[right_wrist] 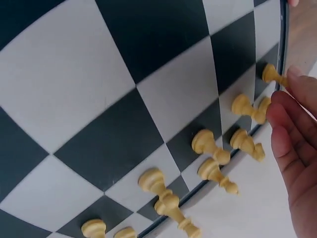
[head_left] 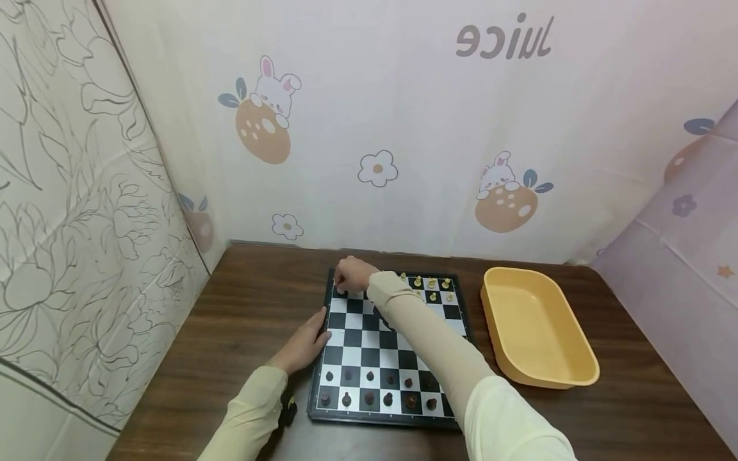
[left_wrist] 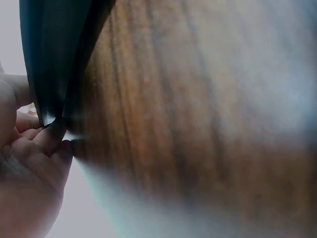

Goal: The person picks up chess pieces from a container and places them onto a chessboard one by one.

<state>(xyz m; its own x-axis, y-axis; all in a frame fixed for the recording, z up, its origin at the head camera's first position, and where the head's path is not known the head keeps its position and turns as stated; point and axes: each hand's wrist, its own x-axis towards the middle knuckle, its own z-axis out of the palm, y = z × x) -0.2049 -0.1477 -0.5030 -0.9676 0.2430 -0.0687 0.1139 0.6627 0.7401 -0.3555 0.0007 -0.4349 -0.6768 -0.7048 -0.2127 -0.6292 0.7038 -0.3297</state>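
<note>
A black-and-white chessboard [head_left: 353, 338] lies on the wooden table. Along its left edge, my left hand [head_left: 304, 343] grips the frame, thumb on top; in the left wrist view its fingers [left_wrist: 49, 139] meet the board's dark side. My right hand [head_left: 353, 274] reaches across to the far left corner. There, in the right wrist view, its fingertips [right_wrist: 293, 74] pinch the top of a cream pawn [right_wrist: 270, 73] at the end of the front row. Other cream pieces [right_wrist: 210, 144] stand beside it in two rows, partly hidden by my right arm in the head view.
Dark brown chess pieces [head_left: 369, 398] stand in two rows at the near end of the board. A yellow plastic tray [head_left: 539, 378] sits to the board's right on the table [head_left: 248, 288]. Behind the table hangs a printed curtain [head_left: 346, 205].
</note>
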